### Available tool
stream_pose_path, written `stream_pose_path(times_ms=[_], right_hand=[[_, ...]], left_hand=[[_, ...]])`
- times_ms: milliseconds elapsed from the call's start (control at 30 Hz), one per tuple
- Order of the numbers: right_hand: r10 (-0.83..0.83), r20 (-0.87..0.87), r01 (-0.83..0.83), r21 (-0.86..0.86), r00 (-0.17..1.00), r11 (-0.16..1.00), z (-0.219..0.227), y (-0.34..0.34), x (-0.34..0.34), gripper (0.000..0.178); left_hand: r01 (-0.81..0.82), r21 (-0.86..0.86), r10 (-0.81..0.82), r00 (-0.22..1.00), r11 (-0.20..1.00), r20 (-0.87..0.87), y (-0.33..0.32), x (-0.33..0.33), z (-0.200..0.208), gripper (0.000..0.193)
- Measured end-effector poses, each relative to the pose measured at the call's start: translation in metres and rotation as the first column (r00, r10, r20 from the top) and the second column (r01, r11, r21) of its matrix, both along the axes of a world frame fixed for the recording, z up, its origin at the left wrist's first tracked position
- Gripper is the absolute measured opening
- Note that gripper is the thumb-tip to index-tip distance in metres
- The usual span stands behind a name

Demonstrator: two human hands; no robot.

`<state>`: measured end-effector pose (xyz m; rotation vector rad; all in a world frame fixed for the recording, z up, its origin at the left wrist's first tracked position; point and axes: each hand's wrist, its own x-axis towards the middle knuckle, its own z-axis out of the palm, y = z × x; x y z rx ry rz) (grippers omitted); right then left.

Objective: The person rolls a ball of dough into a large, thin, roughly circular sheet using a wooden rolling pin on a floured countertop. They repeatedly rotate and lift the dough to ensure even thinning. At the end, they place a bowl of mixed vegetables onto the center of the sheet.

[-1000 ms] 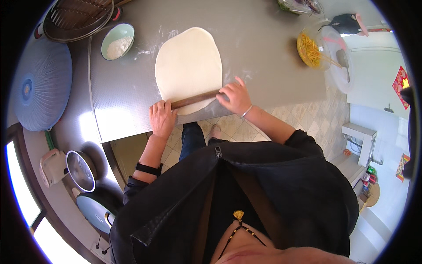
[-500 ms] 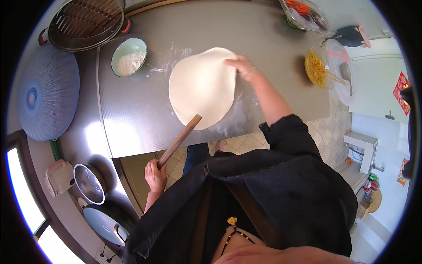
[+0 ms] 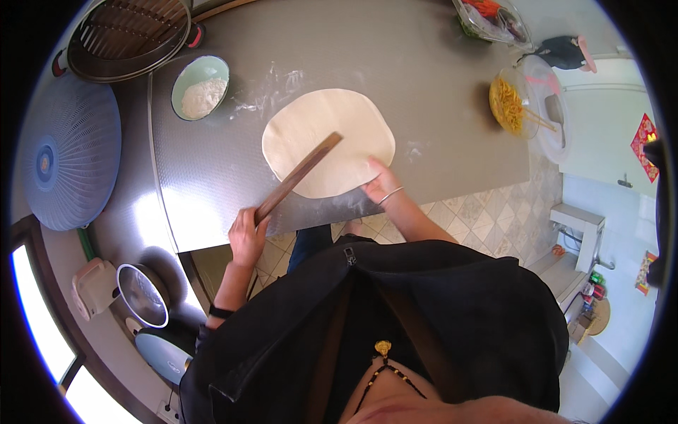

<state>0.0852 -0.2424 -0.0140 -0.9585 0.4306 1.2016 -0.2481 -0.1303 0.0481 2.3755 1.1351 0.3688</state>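
Observation:
A large, thin, pale sheet of dough (image 3: 305, 121) lies on the metal worktop, roughly round. My left hand (image 3: 247, 237) is wrapped round one end of a wooden rolling pin (image 3: 300, 172). The pin slants up to the right, its far end over the middle of the sheet. At the dough's near right edge is my right hand (image 3: 382, 184), its thumb on top and its other fingers at or under the rim, partly hidden.
A green bowl of flour (image 3: 201, 97) stands left of the dough, below a slatted steamer pot (image 3: 131, 35). A blue mesh cover (image 3: 74, 152) is at far left. On the right are a bowl of yellow shreds (image 3: 507, 106) with chopsticks and a vegetable container (image 3: 491, 20).
My right hand has come from the dough's far right edge down to its near right edge. The sheet has shifted and looks wider. The rolling pin reaches farther over it.

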Motion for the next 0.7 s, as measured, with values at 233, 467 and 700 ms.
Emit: stream_pose_path(times_ms=[233, 467, 700], right_hand=[[0.504, 0.830, 0.086, -0.499, -0.241, 0.862, 0.032, 0.004, 0.070, 0.049], [0.637, 0.422, 0.124, -0.765, -0.645, 0.632, 0.004, 0.089, 0.058, 0.061], [0.657, 0.468, 0.189, -0.711, -0.591, 0.677, -0.003, 0.236, 0.132, 0.063]], left_hand=[[0.288, 0.350, -0.298, 0.954, 0.891, -0.025, 0.057, 0.098, 0.000, 0.040], [-0.003, 0.289, 0.050, 0.986, 0.957, -0.158, 0.097, 0.131, -0.051, 0.052], [-0.116, 0.262, 0.081, 0.987, 0.958, 0.139, 0.249, 0.204, -0.070, 0.044]])
